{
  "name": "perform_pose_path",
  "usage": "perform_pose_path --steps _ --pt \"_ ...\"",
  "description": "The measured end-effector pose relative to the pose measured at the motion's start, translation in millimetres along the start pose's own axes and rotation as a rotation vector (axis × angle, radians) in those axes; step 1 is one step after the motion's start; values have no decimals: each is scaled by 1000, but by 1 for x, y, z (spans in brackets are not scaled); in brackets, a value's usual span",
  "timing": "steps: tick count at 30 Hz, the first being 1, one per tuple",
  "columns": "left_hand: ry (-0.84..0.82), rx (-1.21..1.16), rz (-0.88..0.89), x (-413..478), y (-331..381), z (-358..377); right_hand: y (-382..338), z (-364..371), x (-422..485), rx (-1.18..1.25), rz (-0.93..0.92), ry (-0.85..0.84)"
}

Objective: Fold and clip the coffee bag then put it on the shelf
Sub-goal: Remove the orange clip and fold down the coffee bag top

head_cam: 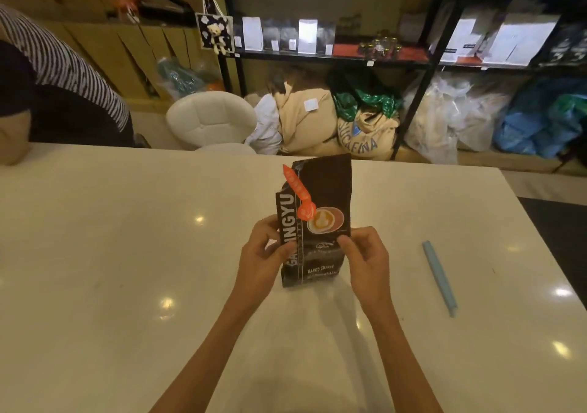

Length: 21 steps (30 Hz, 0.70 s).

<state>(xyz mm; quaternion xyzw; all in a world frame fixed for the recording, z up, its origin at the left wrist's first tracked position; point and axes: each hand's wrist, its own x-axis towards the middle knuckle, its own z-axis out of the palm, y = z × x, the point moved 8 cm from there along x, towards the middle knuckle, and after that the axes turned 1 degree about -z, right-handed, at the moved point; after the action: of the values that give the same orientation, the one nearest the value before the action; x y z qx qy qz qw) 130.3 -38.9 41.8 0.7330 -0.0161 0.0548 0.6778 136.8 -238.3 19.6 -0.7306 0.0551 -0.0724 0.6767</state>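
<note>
On white table [127, 253], both hands clamped on coffee bag [320, 190], black shelf [333, 58] behind

We are seeing the dark coffee bag [317, 222] standing upright, unfolded, an orange clip [298, 191] hanging slantwise across its front

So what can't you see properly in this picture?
- Head view: the back of the coffee bag faces away.
- Part of the bag's big white lettering is covered by the left hand.
- The small print near the right hand is too blurry to read.
- How the orange clip attaches can't be told.
- The shelf labels are too small.
</note>
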Motion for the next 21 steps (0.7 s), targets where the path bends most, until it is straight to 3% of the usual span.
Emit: perform_pose_path --steps 4,7,9,12,16,21 --pt "-195 123 110 -8 13 34 17 18 24 390 234 14" --pt "-114 -59 -35 -14 9 42 15 30 30 518 316 15" --pt "-104 -43 -109 -19 0 51 20 35 28 492 357 70" --pt "-158 -9 -143 -29 -3 65 18 33 30 257 257 129" --pt "-241 -30 -143 -32 -1 73 1 27 28 289 194 170" --pt "-132 -66 -120 -17 -2 55 20 21 25 386 412 150"
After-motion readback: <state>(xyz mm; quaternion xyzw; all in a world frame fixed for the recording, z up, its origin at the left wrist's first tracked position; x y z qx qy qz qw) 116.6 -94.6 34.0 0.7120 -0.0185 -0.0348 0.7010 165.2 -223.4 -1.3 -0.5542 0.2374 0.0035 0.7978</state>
